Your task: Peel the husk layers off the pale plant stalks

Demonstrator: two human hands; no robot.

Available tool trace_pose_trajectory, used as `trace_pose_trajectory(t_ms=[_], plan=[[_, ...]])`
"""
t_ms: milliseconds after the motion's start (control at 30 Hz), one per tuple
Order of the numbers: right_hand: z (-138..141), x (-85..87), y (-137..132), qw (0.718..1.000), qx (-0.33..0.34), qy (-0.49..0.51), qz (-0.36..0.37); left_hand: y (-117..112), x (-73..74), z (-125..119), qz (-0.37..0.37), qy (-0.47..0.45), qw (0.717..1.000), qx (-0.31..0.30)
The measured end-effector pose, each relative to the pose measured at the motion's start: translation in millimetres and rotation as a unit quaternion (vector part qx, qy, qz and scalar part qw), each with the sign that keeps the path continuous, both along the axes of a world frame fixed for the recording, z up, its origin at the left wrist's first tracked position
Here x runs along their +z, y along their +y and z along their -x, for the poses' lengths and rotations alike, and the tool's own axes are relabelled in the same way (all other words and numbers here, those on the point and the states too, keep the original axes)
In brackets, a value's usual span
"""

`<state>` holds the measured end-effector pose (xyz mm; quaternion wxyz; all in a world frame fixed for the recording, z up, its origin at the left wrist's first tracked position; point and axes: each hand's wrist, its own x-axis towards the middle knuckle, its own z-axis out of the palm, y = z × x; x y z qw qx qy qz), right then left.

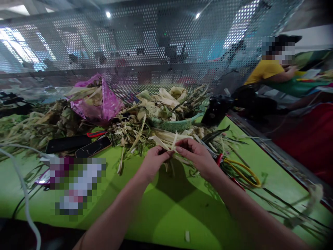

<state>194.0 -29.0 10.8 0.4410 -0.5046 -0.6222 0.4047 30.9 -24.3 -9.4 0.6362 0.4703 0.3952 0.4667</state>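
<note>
Both my hands meet over the green table, closed on pale dried husk strips. My left hand pinches the strips from the left, thumb on top. From the right, my right hand grips them between thumb and fingers. One strip sticks up between the two hands, and other pieces hang below. Just beyond lies a pile of dried husks and stalks. Behind it stands a green basket heaped with more husks.
A pink plastic bag of husks stands back left. Nearer are a dark phone, a black flat object and a white cable. Red-and-yellow-handled scissors lie right. A perforated metal screen rises behind; a person in yellow sits far right.
</note>
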Motion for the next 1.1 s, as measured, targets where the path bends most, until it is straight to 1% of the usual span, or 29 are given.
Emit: trace_pose_trajectory(t_ms=[100,167,267,300,333,400,467,500,533,600,700,800,867,967,1100], plan=[[-1,-3.4,2,0.998,0.031,-0.051,0.013,2,1.0,3,0.022,-0.032,0.999,0.034],[-1,-7.3,4,0.997,0.045,-0.061,0.008,2,1.7,4,0.033,-0.059,0.996,0.049],[0,-11.9,6,0.994,0.061,-0.087,-0.008,2,1.8,4,0.060,-0.094,0.993,0.049],[0,-12.4,6,0.992,0.063,-0.104,-0.023,3,1.7,5,0.071,-0.099,0.991,0.045],[-1,-12.0,6,0.989,0.057,-0.127,-0.051,3,1.6,5,0.084,-0.103,0.990,0.041],[-1,-9.0,4,0.974,0.020,-0.175,-0.144,5,1.6,6,0.106,-0.115,0.987,0.033],[-1,-4.4,0,0.944,-0.028,-0.208,-0.254,6,1.6,7,0.118,-0.134,0.983,0.034],[0,-2.5,-3,0.928,-0.040,-0.219,-0.297,6,1.6,7,0.122,-0.143,0.982,0.037],[2,-1.4,-6,0.915,-0.039,-0.230,-0.328,6,1.5,6,0.123,-0.149,0.980,0.040],[7,-2.0,-11,0.895,-0.003,-0.258,-0.363,6,1.1,5,0.119,-0.161,0.979,0.040],[16,-8.5,-15,0.862,0.066,-0.315,-0.391,4,-0.4,2,0.097,-0.164,0.981,0.028],[23,-14.0,-17,0.836,0.086,-0.362,-0.403,4,-3.2,0,0.097,-0.148,0.984,0.017],[24,-14.8,-17,0.831,0.076,-0.369,-0.410,4,-5.3,0,0.088,-0.143,0.986,0.008],[23,-13.5,-17,0.831,0.064,-0.356,-0.422,4,-7.2,0,0.065,-0.135,0.989,0.011],[21,-12.1,-17,0.840,0.062,-0.339,-0.419,3,-5.5,0,0.063,-0.123,0.990,0.022]])
